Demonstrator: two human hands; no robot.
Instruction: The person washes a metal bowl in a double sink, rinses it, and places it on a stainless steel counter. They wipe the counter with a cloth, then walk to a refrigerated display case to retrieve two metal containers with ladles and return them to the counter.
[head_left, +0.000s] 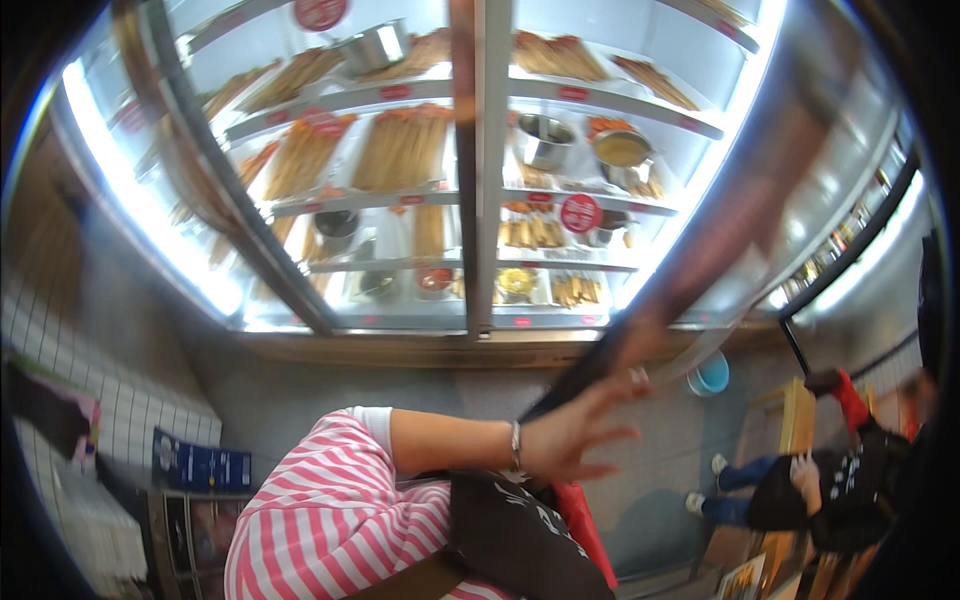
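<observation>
My left hand (581, 439) reaches to the right from a pink-and-white striped sleeve, a bracelet at its wrist. Its fingers are spread, with nothing seen in them, beside the dark edge of an open glass door (720, 247). A blurred skin-coloured shape, perhaps a reflection, shows in that door. My right hand is out of view. Before me stands a lit display cabinet (484, 225). Its shelves bear trays of skewers (401, 150), a metal pot (545, 141), a metal pan with a handle (375, 49) and a bowl of yellow food (516, 281).
At the right, a co-worker in a dark apron (847, 487) stands near wooden furniture (795, 427). A light-blue bucket (708, 373) is on the floor by the cabinet's right end. A dark blue box or sign (201, 461) lies at the lower left.
</observation>
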